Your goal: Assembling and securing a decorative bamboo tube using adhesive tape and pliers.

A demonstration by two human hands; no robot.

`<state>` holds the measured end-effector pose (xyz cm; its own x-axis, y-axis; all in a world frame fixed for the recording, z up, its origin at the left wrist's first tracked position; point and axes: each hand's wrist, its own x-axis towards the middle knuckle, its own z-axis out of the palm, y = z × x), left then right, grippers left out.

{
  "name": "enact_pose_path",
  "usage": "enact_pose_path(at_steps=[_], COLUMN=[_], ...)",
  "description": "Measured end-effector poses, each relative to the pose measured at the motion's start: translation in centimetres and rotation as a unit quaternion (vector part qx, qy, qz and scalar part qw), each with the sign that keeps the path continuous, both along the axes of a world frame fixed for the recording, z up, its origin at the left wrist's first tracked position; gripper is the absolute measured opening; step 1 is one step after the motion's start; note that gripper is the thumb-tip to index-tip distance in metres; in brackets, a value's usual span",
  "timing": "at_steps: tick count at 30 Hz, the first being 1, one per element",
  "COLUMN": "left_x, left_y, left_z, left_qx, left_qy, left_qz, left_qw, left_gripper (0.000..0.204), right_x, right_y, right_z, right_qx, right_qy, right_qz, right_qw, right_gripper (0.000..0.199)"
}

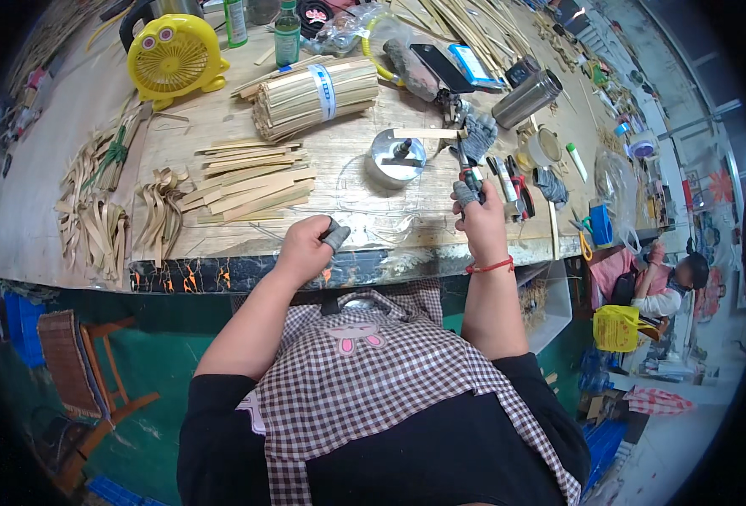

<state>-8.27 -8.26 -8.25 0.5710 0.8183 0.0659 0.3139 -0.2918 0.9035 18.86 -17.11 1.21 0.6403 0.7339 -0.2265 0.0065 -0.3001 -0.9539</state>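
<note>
Strip work looks partway along
From here I judge the curled strips [103, 232] done, flat strips [250, 187] loose left of the tin [396, 174], and the banded roll [284, 108] behind them untouched; my right grip [482, 218] wraps a tool handle [467, 174], my left grip [304, 246] is fisted, contents I cannot tell; around the cluttered wooden table [166, 135]: green floor [166, 337], 1 chair [58, 363], 1 co-worker [661, 282]

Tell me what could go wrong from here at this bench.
The right hand, largely bare, grips a slender tool; a slip might hurt it. The orange-handled scissors lie at the bench's near edge and could be nudged off. The steel flask stands among loose items, so a knock might topple it.
</note>
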Motion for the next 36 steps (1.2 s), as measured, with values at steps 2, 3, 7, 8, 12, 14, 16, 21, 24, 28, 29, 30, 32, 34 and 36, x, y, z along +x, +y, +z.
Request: enact_pose_path(at_steps=[2, 3, 7, 8, 12, 14, 16, 21, 24, 28, 29, 30, 32, 34, 36], left_x=[0.0, 0.0, 0.0, 0.0, 0.0, 0.1, 0.1, 0.2, 0.1, 0.4, 0.6, 0.8, 1.7, 2.9, 4.4], left_y=[0.0, 0.0, 0.0, 0.0, 0.0, -0.1, -0.1, -0.2, -0.2, -0.2, 0.0, 0.2, 1.1, 2.2, 3.4], left_z=[0.0, 0.0, 0.2, 0.2, 0.5, 0.5, 0.6, 0.5, 0.2, 0.6, 0.5, 0.4, 1.4, 3.1, 4.7], left_qx=[0.005, 0.009, -0.003, -0.010, -0.013, -0.011, -0.008, 0.009, 0.009, 0.026, 0.049, 0.072, 0.122, 0.171, 0.081], left_qy=[-0.006, -0.012, -0.016, -0.014, -0.004, -0.009, -0.014, -0.024, -0.019, -0.006, -0.015, -0.024, -0.030, -0.038, -0.067], left_qz=[-0.001, -0.001, 0.001, 0.000, -0.001, -0.001, -0.002, 0.005, 0.006, -0.005, 0.000, 0.005, 0.028, 0.049, 0.116], left_qw=[1.000, 1.000, 1.000, 1.000, 1.000, 1.000, 1.000, 1.000, 1.000, 1.000, 0.999, 0.997, 0.992, 0.983, 0.988], left_gripper=[0.025, 0.025, 0.026, 0.026, 0.026, 0.026, 0.026, 0.026, 0.025, 0.025, 0.021, 0.018, 0.016, 0.015, 0.013], right_x=[0.0, 0.0, -1.2, -1.6, -1.7, -0.9, -0.1, 0.4, 0.6, 0.5, 0.2, -0.1, -1.5, -2.0, -2.1], right_y=[0.2, 0.4, 1.4, 1.5, 1.8, 1.7, 1.3, 0.3, 0.0, 0.3, 0.5, 0.8, 1.3, 1.5, 1.5], right_z=[-1.1, -1.8, -2.5, -2.3, -1.9, -2.1, -2.0, -0.3, -0.4, -1.9, -2.1, -2.2, -1.9, -1.5, -1.1], right_qx=[-0.001, -0.001, -0.002, -0.001, -0.006, -0.004, -0.004, 0.006, 0.013, 0.013, 0.002, -0.009, 0.003, -0.007, -0.003], right_qy=[-0.020, -0.040, -0.069, -0.069, -0.051, -0.086, -0.079, -0.006, -0.002, -0.045, -0.058, -0.070, -0.066, -0.067, -0.059], right_qz=[0.017, 0.034, 0.076, 0.077, 0.093, 0.075, 0.061, 0.017, 0.011, 0.033, 0.049, 0.065, 0.041, 0.059, 0.056], right_qw=[1.000, 0.999, 0.995, 0.995, 0.994, 0.993, 0.995, 1.000, 1.000, 0.998, 0.997, 0.995, 0.997, 0.996, 0.997], right_gripper=[0.017, 0.018, 0.018, 0.018, 0.016, 0.017, 0.017, 0.019, 0.019, 0.018, 0.018, 0.017, 0.021, 0.019, 0.016])
